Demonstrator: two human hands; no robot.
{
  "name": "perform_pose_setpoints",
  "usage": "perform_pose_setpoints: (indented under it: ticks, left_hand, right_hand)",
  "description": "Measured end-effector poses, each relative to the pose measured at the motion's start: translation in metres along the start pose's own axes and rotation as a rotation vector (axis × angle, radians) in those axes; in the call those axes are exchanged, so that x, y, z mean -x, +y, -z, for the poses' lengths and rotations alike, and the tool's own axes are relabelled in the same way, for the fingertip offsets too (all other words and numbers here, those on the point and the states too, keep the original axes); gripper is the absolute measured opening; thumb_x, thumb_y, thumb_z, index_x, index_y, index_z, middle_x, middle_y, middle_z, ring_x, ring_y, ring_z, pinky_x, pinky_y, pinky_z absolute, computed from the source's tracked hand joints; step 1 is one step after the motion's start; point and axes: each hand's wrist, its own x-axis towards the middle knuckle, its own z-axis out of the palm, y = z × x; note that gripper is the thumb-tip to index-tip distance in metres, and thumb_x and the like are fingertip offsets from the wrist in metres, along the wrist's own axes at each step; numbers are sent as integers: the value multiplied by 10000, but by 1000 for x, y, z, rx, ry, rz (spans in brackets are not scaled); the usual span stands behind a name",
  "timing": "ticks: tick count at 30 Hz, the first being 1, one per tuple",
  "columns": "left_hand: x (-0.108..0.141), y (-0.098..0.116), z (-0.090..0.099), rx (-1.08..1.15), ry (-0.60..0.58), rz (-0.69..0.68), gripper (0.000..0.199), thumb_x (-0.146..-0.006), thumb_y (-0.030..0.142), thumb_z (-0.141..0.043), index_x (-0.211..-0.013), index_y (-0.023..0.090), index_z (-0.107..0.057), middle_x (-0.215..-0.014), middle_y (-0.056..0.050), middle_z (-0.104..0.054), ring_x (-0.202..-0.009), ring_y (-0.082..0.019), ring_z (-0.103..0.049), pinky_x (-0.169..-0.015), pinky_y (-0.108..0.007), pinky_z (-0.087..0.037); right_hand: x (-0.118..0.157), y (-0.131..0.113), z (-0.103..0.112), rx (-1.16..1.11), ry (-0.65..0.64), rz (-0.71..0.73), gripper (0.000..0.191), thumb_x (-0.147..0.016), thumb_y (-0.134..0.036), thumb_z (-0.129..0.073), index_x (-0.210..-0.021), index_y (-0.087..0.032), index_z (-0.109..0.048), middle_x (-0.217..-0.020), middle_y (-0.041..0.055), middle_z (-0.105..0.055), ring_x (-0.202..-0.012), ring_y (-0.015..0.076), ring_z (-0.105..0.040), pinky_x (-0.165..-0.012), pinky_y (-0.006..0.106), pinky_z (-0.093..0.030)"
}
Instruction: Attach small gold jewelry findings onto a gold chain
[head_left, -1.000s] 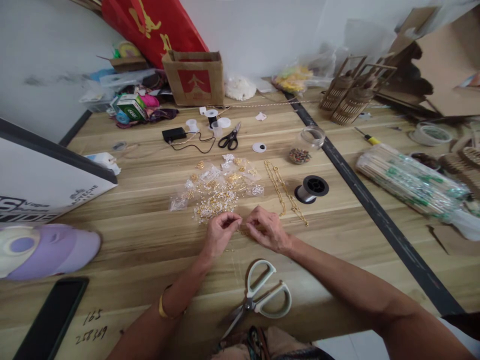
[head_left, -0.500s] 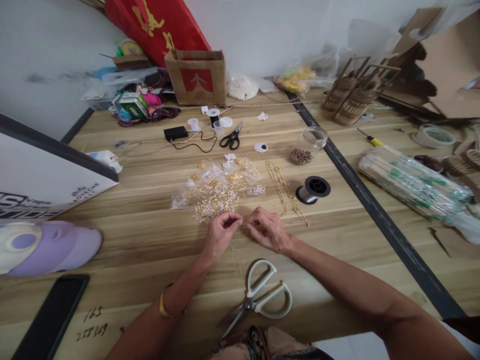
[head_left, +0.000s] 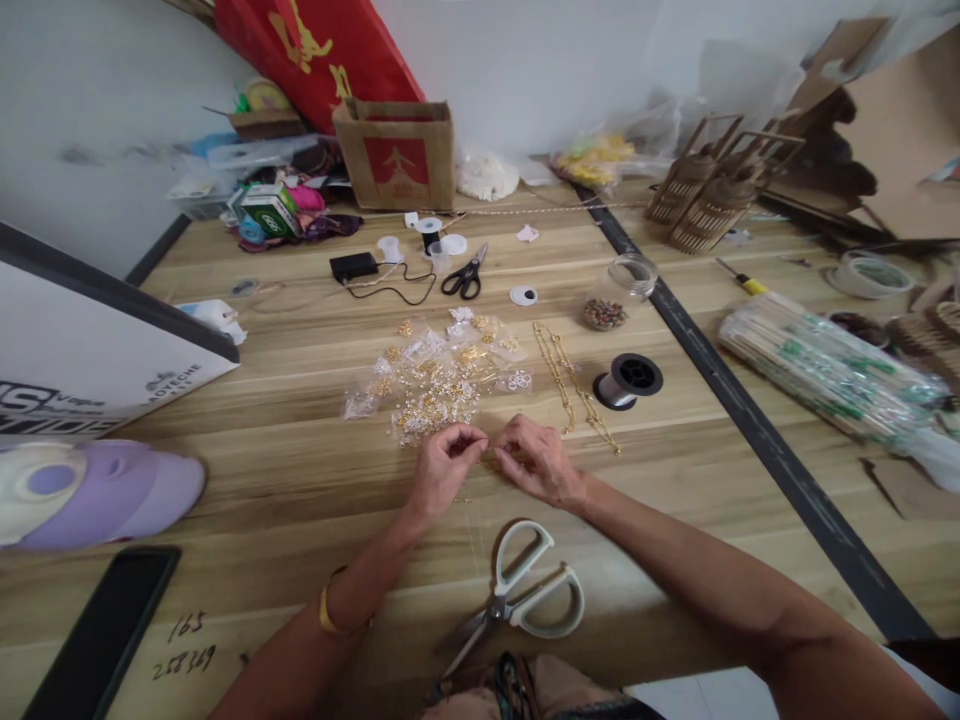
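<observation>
My left hand (head_left: 448, 462) and my right hand (head_left: 537, 462) meet fingertip to fingertip above the wooden table. Both are closed in a pinch; whatever thin thing lies between the fingers is too small to make out. Just beyond them spreads a pile of small gold and clear beads (head_left: 435, 405), some in little plastic bags. A gold beaded chain (head_left: 574, 385) lies in loops to the right, beside a spool of clear line (head_left: 627, 381). Faint clear thread runs on the table below my hands. White-handled scissors (head_left: 517, 590) rest open near my lap.
Black-handled scissors (head_left: 466, 278), a black adapter (head_left: 353, 266) and a glass jar (head_left: 616, 292) stand farther back. At left are a white box (head_left: 97, 350), a purple object (head_left: 135, 495) and a phone (head_left: 105, 630). Wrapped sticks (head_left: 825, 355) lie at right.
The view has shifted very slightly. Both hands keep the same pinched pose, with no clear movement.
</observation>
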Motion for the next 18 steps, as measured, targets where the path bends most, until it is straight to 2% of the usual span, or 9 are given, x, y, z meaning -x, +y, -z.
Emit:
perform_pose_setpoints:
  ticks: [18]
  left_hand:
    - [1, 2, 0, -18, 5, -22, 70, -683, 204, -630, -646, 147, -647, -631, -3, -642, -601, -123, -561, -600, -218, -458]
  right_hand:
    - [0, 0, 0, 8, -3, -9, 35, -880, -178, -503, -850, -195, -497, -744, 26, -553, -659, 137, -526, -577, 247, -414]
